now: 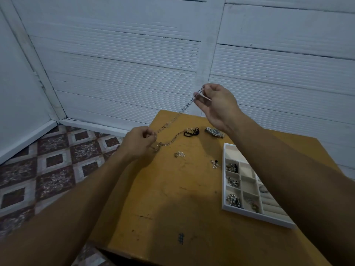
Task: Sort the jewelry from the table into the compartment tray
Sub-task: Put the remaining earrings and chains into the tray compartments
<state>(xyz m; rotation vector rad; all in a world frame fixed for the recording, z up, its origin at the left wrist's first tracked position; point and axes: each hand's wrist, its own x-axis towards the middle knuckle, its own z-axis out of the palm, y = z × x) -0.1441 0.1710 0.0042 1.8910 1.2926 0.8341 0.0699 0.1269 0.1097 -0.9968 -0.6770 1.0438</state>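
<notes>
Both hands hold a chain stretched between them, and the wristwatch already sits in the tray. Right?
Partly. The left hand and right hand do hold the chain stretched, but the head view shows the wristwatch lying on the table, outside the tray.

Link chain [178,114] stretched over the bench [172,189], tray [257,216] at right.
You pinch its ends: left hand [140,141] low, right hand [215,104] raised. More chain [172,140] lies by your left hand, with a black band [192,131], a watch [214,132], a glittery cluster [179,154] and heart earrings [214,164] beyond. The white tray's left compartments hold pieces.
</notes>
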